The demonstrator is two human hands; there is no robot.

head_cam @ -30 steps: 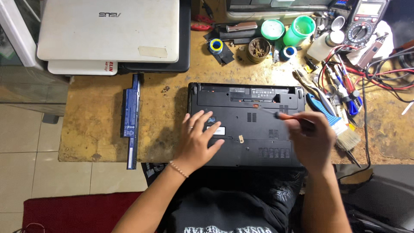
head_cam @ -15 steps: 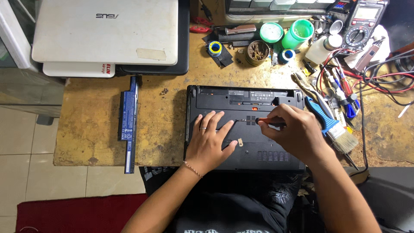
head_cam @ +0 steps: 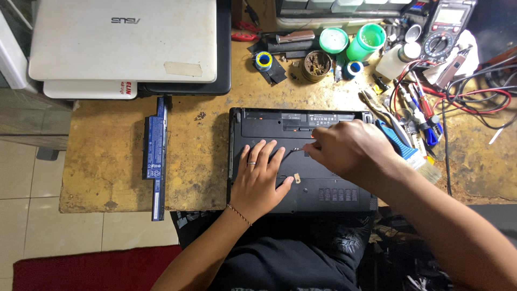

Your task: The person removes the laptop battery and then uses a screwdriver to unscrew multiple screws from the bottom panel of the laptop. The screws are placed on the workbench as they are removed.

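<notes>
Black plastic is what I see under both hands: a laptop (head_cam: 301,161) lies upside down on the worn yellow worktop (head_cam: 107,161), at its near edge, just in front of the body. My left hand (head_cam: 259,180) rests flat on the bottom cover, fingers spread, with a ring on one finger and a thin bracelet at the wrist. This grip is wide and holds nothing; it only presses on the cover. My right hand (head_cam: 344,151) is just to the right of it, above the middle of the laptop. Its grip is narrow, the fingertips pinched on a thin tool (head_cam: 295,151), whose tip points left and touches the cover near the left fingers. I cannot tell what kind of tool it is, because the hand hides most of it. One small pale label (head_cam: 297,178) sits on the cover beside the left thumb.

To the left of the laptop, well apart, a long blue and black battery (head_cam: 154,156) lies on the worktop. At the far left a white closed laptop (head_cam: 124,40) is stacked on other machines. At the far side stand a green cup (head_cam: 366,42) and a green round lid (head_cam: 334,40). At the far right a multimeter (head_cam: 444,24) lies among red and black cables (head_cam: 474,97), and a brush with blue handle (head_cam: 406,151) is just beside the right hand.
</notes>
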